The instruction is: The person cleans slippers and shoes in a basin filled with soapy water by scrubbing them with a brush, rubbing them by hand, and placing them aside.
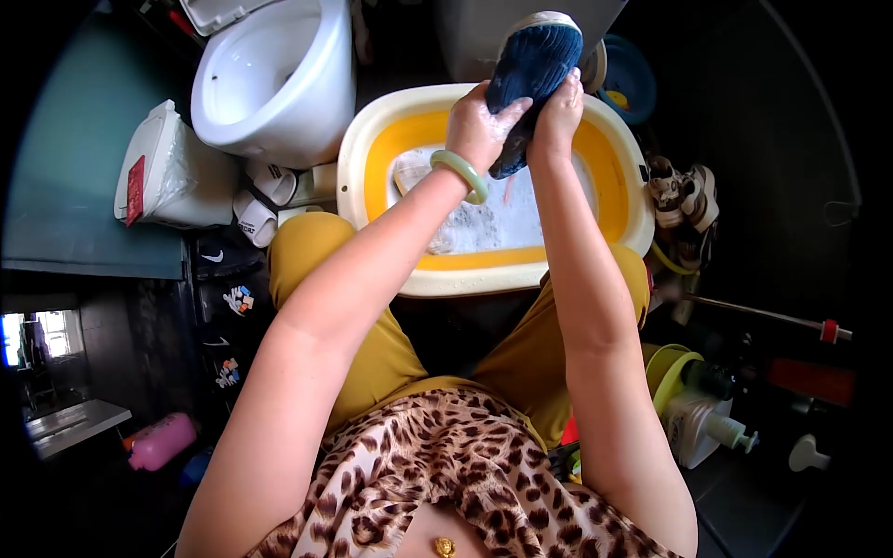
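clasping one blue shoe [532, 70], fingers [513, 113] of left hand [473, 128] and right hand [558, 118] hang over one basin [484, 282].

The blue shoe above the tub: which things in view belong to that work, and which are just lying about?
Part of the work: blue shoe; left hand and right hand, both holding it; tub; suds inside.

Seemingly just lying about: white slippers; sneakers; pink bottle.

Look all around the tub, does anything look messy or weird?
A little: the sneakers right of the tub look bunched at uneven angles instead of neatly paired, and the toilet lid is up. Nothing looks plainly broken, but the dark floor makes spills hard to spot.
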### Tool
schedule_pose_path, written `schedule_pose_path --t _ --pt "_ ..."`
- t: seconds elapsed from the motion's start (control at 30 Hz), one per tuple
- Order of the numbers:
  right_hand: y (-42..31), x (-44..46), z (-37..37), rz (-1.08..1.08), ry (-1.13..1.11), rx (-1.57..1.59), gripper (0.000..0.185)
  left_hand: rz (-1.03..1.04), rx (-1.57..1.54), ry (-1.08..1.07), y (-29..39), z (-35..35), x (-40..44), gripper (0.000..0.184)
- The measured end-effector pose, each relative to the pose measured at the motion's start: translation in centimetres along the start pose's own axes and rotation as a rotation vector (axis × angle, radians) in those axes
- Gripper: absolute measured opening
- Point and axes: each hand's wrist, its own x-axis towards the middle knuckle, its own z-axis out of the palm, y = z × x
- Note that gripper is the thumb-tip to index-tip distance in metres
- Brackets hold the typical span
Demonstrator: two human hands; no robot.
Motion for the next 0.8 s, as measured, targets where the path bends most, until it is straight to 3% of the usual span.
schedule_pose_path --t 0.03,0.17,0.27,0.4,0.47,0.63,0.8 --pt "-0.9 -0.4 0.0 0.091 -0.070 0.072 0.045 0.017 -0.052 0.010 0.2 -0.4 0.3 0.033" --pt "-0.8 -1.1 -0.7 0.119 -0.234 0.104 0.050 0.059 -0.114 0.032 0.0 -1.4 2.0 0.033" --pt "-1.3 -2.7 -0.1 0.221 -0.115 -0.018 0.048 0.023 -0.238 0.094 0.1 -1.2 2.2 0.034" --pt "-0.7 -2.2 0.0 0.238 -0.135 0.000 0.043 -0.083 -0.346 0.096 -0.9 -0.6 2.3 0.037" --pt "-0.5 -1.9 0.1 0.100 -0.142 -0.098 0.041 -0.140 -0.140 0.269 0.1 -0.7 1.9 0.046" --pt "0.4 -2.1 1.0 -0.022 -0.050 -0.151 0.042 -0.264 -0.176 0.370 0.2 0.7 0.4 0.073" --pt "-0.4 -3.0 1.6 -0.063 -0.100 -0.266 0.042 -0.262 -0.072 0.430 -0.2 1.6 0.5 0.077"
